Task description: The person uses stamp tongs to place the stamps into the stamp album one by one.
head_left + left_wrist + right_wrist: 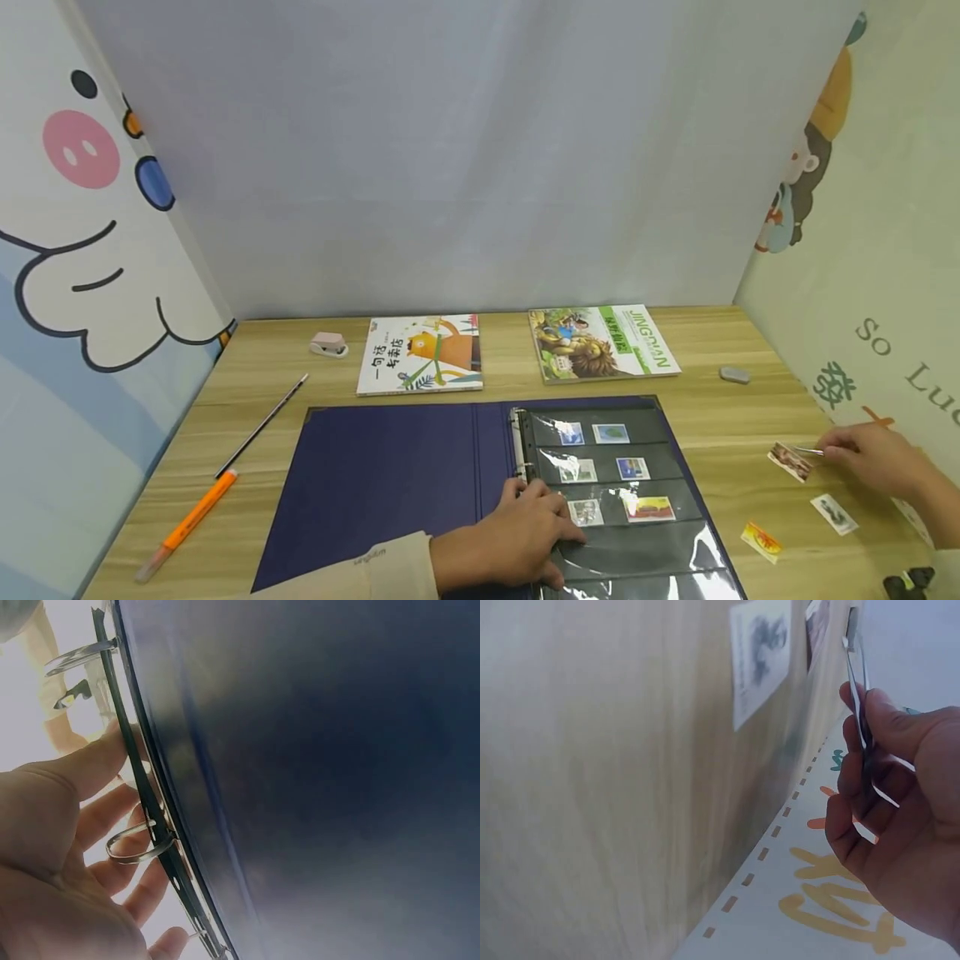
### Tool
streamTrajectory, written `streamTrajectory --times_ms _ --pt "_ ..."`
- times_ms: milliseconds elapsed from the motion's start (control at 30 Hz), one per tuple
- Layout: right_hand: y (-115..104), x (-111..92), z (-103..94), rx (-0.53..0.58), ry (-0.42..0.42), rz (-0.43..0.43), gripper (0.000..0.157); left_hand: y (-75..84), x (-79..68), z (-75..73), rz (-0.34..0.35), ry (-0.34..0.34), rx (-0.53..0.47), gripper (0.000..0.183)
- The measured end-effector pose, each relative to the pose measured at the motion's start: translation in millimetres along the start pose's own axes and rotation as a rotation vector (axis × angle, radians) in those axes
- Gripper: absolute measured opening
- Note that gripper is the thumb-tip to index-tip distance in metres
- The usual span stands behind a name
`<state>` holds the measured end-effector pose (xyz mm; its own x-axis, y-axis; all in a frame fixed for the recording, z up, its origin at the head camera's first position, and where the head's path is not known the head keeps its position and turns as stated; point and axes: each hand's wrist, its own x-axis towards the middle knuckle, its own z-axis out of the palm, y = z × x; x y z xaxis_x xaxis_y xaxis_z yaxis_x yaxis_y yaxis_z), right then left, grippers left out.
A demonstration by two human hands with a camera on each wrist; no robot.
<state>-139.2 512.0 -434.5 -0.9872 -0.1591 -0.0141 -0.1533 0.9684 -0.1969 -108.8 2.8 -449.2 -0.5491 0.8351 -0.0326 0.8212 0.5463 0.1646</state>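
Observation:
A navy stamp album [390, 475] lies spread on the wooden table, its black pocket page [622, 546] on the right side holding several stamps in rows. My left hand [525, 529] rests on that page beside the metal rings [135, 851], fingers spread. At the right, my right hand [881, 458] pinches metal tweezers [859, 712] between thumb and fingers. Their tips are by the edge of a brown stamp [790, 462]; whether they touch it I cannot tell. Nearer me lie a white stamp with a dark picture [834, 514] and a yellow-orange stamp [762, 542].
Behind the album lie two picture books [420, 354], a pink-and-white small device [329, 344] and a grey eraser-like block [734, 375]. An orange marker [195, 517] and a thin dark pencil [262, 425] are at left. A black object [907, 583] sits at the lower right corner.

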Motion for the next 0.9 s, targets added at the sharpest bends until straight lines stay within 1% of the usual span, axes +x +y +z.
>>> streamTrajectory --times_ms 167,300,400,600,667,767,900 --pt "10 -1 2.4 -0.019 -0.035 0.016 0.008 1.7 4.1 0.6 -0.033 -0.026 -0.038 0.055" --pt "13 -1 3.6 -0.009 -0.062 0.039 0.009 4.2 6.5 1.1 -0.068 -0.036 -0.024 0.061" --pt "13 -1 5.2 0.005 -0.068 0.033 0.009 4.4 8.6 1.5 -0.07 -0.049 -0.013 0.061" --pt "10 -1 6.3 0.015 -0.058 0.029 0.01 2.7 8.8 -0.3 -0.07 -0.059 -0.059 0.06" --pt "7 -1 5.5 0.023 -0.047 0.034 0.011 2.6 8.3 -0.9 -0.078 -0.059 -0.074 0.061" --pt "0 2 4.6 0.065 -0.028 0.018 0.012 2.4 8.0 -1.2 -0.093 -0.065 -0.094 0.062" --pt "-21 10 5.6 0.12 -0.018 -0.024 0.012 1.6 9.3 -1.8 -0.099 -0.079 -0.118 0.064"
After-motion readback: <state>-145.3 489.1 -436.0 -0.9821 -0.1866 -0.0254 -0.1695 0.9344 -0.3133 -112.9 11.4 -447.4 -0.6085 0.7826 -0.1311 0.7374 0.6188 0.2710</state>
